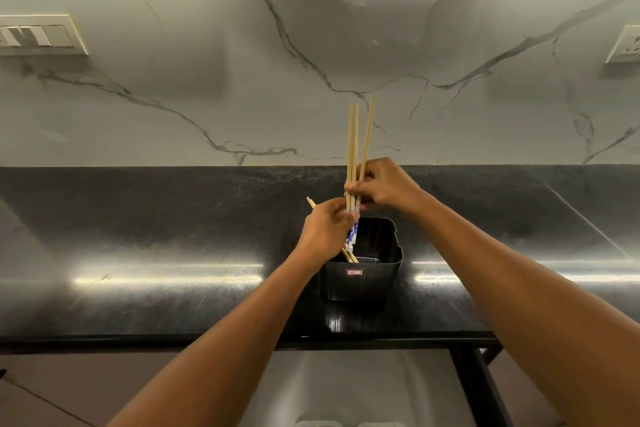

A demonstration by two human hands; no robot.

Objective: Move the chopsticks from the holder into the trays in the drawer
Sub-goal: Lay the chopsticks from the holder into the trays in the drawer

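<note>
A black square holder (360,279) stands on the dark countertop (173,218). My right hand (384,185) grips several wooden chopsticks (353,142) upright above the holder, their lower ends patterned blue and white. My left hand (325,230) holds other chopsticks (349,255) that slant across it, one tip (310,201) sticking out up-left and the other ends reaching down into the holder. The two hands nearly touch. At the bottom of the view the drawer (346,388) is open below the counter edge; a pale tray rim (349,424) barely shows.
A marble backsplash (311,62) rises behind the counter. A switch plate (41,35) is on the wall at left and a socket (623,45) at right. A black frame bar (481,388) runs down the right side of the drawer opening.
</note>
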